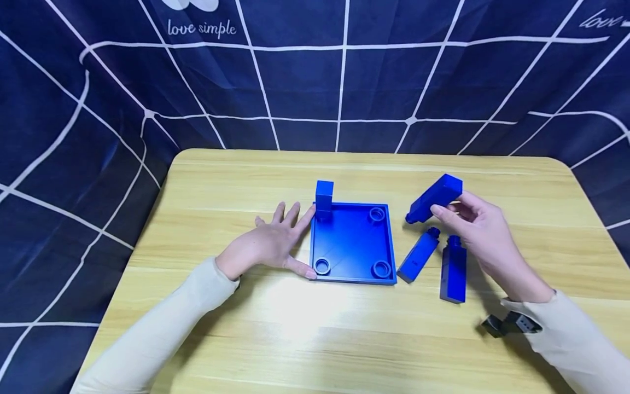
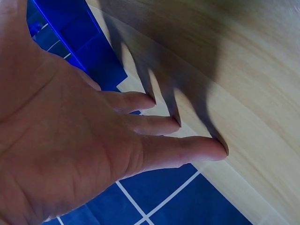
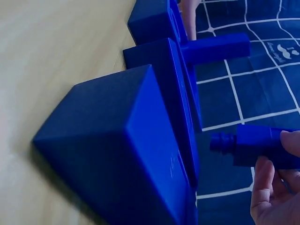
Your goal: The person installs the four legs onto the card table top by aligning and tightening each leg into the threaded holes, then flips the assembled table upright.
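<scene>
A blue post [image 1: 438, 198] was held up right of the tray [image 1: 351, 238], its neck [image 1: 409, 218] pointing trayward.
The right hand [image 1: 479, 230] pinched it between thumb and fingers, back from the neck, presumably to leave that ridged end free. The left hand [image 1: 270, 242] lay spread, gripping nothing, thumb and forefinger at the tray's left edge, apparently to steady it. One upright post [image 1: 324, 196] stood in the far left corner; sockets [image 1: 381, 269] showed at the other three. Two loose posts [image 1: 454, 273] lay on the table [image 1: 221, 186] between tray and right arm, seemingly for easy reach.
</scene>
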Available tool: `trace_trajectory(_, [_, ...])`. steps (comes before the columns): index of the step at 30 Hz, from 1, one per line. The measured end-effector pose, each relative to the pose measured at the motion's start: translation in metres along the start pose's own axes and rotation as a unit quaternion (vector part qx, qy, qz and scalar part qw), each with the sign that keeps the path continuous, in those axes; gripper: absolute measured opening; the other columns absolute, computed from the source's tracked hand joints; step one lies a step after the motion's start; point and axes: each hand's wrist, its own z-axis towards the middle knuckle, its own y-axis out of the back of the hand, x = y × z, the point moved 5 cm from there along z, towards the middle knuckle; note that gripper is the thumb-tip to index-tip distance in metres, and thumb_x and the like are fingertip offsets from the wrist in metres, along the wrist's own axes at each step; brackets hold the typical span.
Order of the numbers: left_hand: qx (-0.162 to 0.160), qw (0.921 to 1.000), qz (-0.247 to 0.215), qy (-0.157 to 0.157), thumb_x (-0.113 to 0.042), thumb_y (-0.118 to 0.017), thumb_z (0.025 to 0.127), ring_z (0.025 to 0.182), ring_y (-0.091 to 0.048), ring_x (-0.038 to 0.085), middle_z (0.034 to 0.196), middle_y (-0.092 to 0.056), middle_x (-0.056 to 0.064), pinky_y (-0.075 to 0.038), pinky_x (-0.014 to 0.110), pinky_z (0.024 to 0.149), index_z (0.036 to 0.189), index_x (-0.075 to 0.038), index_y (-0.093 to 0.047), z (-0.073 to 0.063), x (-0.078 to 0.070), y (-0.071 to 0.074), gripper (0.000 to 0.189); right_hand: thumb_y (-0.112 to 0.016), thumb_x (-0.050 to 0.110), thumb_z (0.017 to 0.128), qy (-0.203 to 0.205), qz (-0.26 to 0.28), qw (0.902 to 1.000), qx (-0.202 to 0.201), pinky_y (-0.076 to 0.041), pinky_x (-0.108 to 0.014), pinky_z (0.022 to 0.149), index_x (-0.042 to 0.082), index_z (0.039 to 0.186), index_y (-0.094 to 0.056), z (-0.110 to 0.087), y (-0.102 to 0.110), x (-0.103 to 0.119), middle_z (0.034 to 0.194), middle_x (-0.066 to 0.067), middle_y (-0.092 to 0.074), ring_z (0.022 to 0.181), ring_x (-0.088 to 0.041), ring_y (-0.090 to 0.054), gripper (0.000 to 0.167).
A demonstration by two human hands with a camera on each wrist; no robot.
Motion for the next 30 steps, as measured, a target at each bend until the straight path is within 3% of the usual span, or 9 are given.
trace_trajectory(6, [-0.005,1.0,0.004,-0.006,-0.09,-0.072,0.077,0.161,0.005,0.056,0.18,0.009,0.022,-0.021,0.09,0.109,0.173,-0.026,0.02,0.0,0.001,-0.001,0.147,-0.077,0.027,0.106,0.023,0.006,0.9994,0.026,-0.045,-0.026,0.069,0.016,0.127,-0.073,0.009,-0.019,0.008,0.092,0.0,-0.066,0.085,-0.02,-0.057,0.024])
trace_trajectory(17, [-0.004,0.9999,0.01,-0.007,-0.09,-0.071,0.077,0.161,0.004,0.057,0.18,0.009,0.023,-0.022,0.09,0.109,0.173,-0.026,0.021,-0.001,0.002,-0.001,0.147,-0.076,0.031,0.107,0.035,-0.001,0.9982,0.048,-0.039,-0.03,0.068,0.012,0.125,-0.072,0.016,-0.042,0.021,0.092,-0.002,-0.061,0.086,-0.022,-0.054,0.026])
trace_trajectory(24, [-0.007,0.9998,0.013,-0.01,-0.089,-0.072,0.078,0.161,0.003,0.057,0.18,0.008,0.023,-0.022,0.09,0.108,0.173,-0.025,0.02,-0.003,0.001,0.0,0.147,-0.078,0.026,0.105,0.049,0.011,0.9969,0.059,-0.042,-0.028,0.068,0.012,0.126,-0.074,0.018,-0.056,0.023,0.094,-0.002,-0.067,0.085,-0.021,-0.059,0.025])
trace_trajectory(30, [-0.008,0.9997,0.019,-0.012,-0.09,-0.071,0.078,0.161,0.002,0.057,0.18,0.008,0.023,-0.023,0.089,0.108,0.173,-0.025,0.02,-0.004,0.001,-0.001,0.147,-0.078,0.027,0.105,0.054,-0.017,0.9955,0.075,-0.049,-0.026,0.068,0.007,0.127,-0.072,0.018,-0.066,0.024,0.1,-0.004,-0.071,0.087,-0.024,-0.068,0.03])
